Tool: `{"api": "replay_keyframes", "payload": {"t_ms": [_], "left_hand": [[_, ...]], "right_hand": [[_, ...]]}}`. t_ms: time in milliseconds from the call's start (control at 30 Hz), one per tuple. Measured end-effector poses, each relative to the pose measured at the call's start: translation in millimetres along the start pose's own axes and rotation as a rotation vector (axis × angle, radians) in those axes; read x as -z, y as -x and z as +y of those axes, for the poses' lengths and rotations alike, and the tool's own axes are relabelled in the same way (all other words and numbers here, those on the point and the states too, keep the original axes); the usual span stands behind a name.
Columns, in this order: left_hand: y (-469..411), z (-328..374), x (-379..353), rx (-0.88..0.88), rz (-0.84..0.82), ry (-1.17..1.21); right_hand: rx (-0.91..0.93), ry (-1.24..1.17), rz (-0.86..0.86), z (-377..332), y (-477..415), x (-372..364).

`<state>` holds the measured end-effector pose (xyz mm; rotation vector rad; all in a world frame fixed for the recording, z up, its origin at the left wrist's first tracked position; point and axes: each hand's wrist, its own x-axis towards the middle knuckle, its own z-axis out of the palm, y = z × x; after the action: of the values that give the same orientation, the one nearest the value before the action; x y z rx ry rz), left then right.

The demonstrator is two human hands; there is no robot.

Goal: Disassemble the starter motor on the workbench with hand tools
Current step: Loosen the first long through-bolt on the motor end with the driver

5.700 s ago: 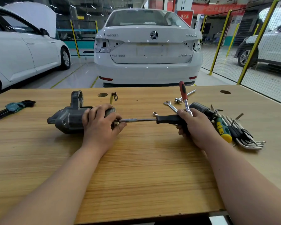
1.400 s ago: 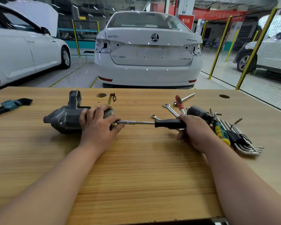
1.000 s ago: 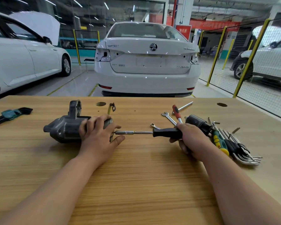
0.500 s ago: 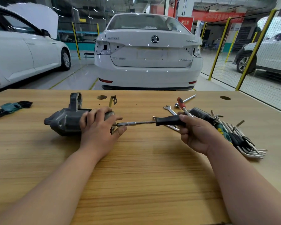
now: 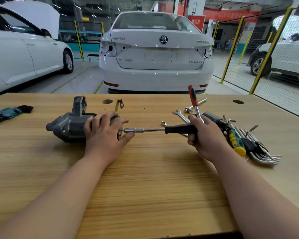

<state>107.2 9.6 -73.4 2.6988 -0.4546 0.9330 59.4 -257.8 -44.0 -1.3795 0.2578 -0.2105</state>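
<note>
Now the starter motor (image 5: 67, 129) lies on the bench (image 5: 154, 183), your left hand (image 5: 104, 135) with its grip clamped over the rear end. It is likely heavy, smooth metal, so hold the round body firmly. Your right hand (image 5: 207, 137) keeps its grip tight on the driver (image 5: 179, 129).

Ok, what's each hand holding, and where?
Left hand grips the starter motor around its body; right hand grips the socket driver by its black handle.

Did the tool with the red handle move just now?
Yes. The red-handled ratchet has swung upward: its tip now crosses the far edge of the workbench, whereas a moment ago it sat low beside the spanner.
</note>
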Motion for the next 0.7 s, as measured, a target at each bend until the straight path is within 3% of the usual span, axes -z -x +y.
{"api": "replay_keyframes", "payload": {"t_ms": [333, 700], "left_hand": [[-0.5, 0.5, 0.1, 0.007, 0.007, -0.005], [1.6, 4.1, 3.4, 0.001, -0.003, 0.055]], "right_hand": [[0.003, -0.105, -0.116, -0.9, 0.1, 5.5], [0.004, 0.033, 0.013, 1.1, -2.2, 3.0]]}}
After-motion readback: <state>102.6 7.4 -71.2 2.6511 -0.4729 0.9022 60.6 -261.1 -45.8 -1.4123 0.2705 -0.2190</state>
